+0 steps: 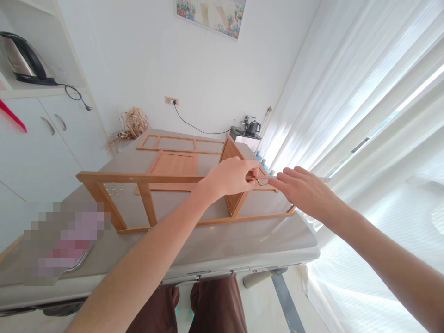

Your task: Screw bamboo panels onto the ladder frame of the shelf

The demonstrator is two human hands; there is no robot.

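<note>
Nearest of all, the left forearm (147, 254) reaches over the trousers (217, 303) and the front of the table (256, 238). At its end, the left hand (231, 175) has the fingers curled around the upper rail of the wooden frame (173, 178), which stands on its long side on the table. Just beside is the right hand (301, 187), with fingers bent at a thin metal key (262, 183); whether they pinch it or only push it, I cannot tell. For good work here, I think the left hand should press the rail firmly, so that the frame does not lean, and the key should sit fully and straight before any force is given. Small turns seem safer than one strong turn, because the key may slip and scratch the wood. Close to this point, the upright panel (236, 203) probably helps to hold the rail. Small screws (113, 186), as they look, lie well apart, toward the left. Farther back are a flat panel (173, 164) and a second frame (194, 145).
</note>
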